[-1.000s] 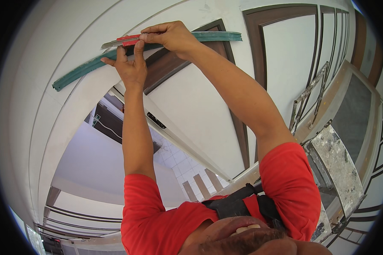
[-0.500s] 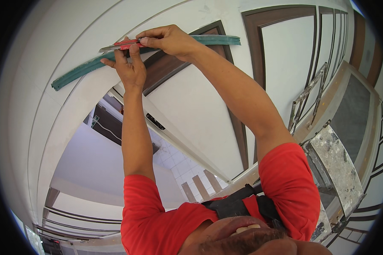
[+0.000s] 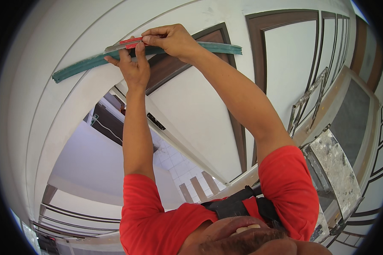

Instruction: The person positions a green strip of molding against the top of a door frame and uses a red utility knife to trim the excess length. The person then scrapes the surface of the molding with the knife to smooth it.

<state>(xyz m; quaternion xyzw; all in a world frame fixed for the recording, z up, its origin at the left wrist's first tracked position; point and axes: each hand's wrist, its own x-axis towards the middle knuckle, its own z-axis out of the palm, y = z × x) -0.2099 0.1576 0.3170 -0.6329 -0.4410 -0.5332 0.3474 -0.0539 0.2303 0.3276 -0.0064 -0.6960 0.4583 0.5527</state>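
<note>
Green masking tape [image 3: 85, 63] runs in a long strip across a white ceiling [image 3: 42, 106], stretching from the left side of the view to a spot just beyond the person's raised hands. Both arms, in red short sleeves [image 3: 285, 182], reach straight up. The right hand [image 3: 172, 40] pinches a red-handled utility knife [image 3: 127, 42] between thumb and bent fingers, the tool lying flat along the tape's upper edge with its metal tip pointing left. The left hand [image 3: 134, 68] is pressed against the tape from below, fingers held together and extended upward, their tips touching the strip right under the knife. Brown wooden trim [image 3: 255, 51] frames white panels behind the hands. To the right, well apart from the hands, stands a paint-spattered stepladder [image 3: 336, 170]. A black strap [image 3: 234, 206] crosses the person's chest at the lower edge of the view.
</note>
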